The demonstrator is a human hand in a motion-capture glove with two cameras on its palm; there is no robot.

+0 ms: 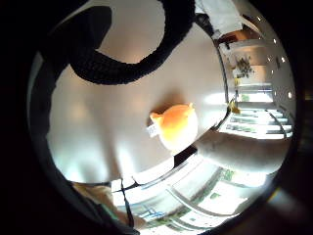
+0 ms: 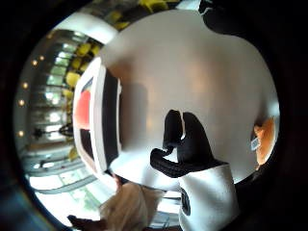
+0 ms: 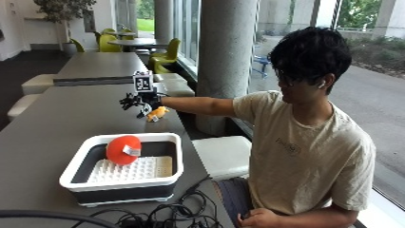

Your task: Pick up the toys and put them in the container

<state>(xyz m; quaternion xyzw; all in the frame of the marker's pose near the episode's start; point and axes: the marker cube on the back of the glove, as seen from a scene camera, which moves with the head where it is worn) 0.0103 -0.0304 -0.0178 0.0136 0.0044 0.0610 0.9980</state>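
An orange plush toy (image 3: pixel 156 113) lies on the grey table (image 3: pixel 57 123), far from the person. My gloved right hand (image 3: pixel 138 102) hovers just above and beside it, fingers spread and holding nothing. The little finger side palm view shows the orange toy (image 1: pixel 175 126) on the table, apart from the glove's curved finger (image 1: pixel 137 58). A white and black container (image 3: pixel 123 183) stands nearer on the table with a red toy (image 3: pixel 122 149) inside. The thumb side palm view shows the glove's fingers (image 2: pixel 185 144), the container (image 2: pixel 98 120), the red toy (image 2: pixel 84 109) and the orange toy (image 2: pixel 265 140).
Black cables (image 3: pixel 171 213) lie on the table in front of the container. A round pillar (image 3: pixel 227 57) and a white bench (image 3: pixel 225 154) stand beside the table's edge. A second table (image 3: pixel 101 64) lies beyond. The person's bare hand (image 3: pixel 259 219) rests in the lap.
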